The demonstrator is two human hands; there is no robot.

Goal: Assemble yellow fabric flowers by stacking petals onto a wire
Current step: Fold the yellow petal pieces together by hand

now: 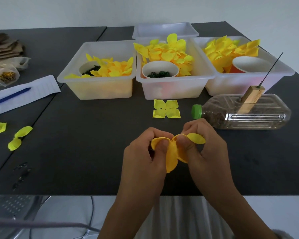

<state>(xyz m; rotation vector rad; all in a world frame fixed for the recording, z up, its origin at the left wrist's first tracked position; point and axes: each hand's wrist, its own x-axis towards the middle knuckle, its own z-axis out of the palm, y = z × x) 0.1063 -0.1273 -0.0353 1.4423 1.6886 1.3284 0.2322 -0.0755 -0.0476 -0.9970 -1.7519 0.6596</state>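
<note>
Head view, only one. Left hand (145,149) and right hand (202,144) both pinch one yellow petal piece (172,157) between thumb and curled fingers, held above the desk (86,144) just in front of the bottle (245,114). Thumbs press into the middle of the piece, likely to spread the lobes or find the centre hole before threading; hole itself not visible.

The bottle lies on its side, filled with dark grains, probably as weight; a wooden block (250,99) on it carries the upright wire (273,68), which looks bare. A flat four-lobed petal piece (166,109) lies on the desk just left of the bottle's green cap (196,111), staged for later. Behind the bottle, three clear bins (174,90) hold petal stock and paper cups. Far left of the bottle: loose petals (20,138), lined paper with a blue pen (10,97).
</note>
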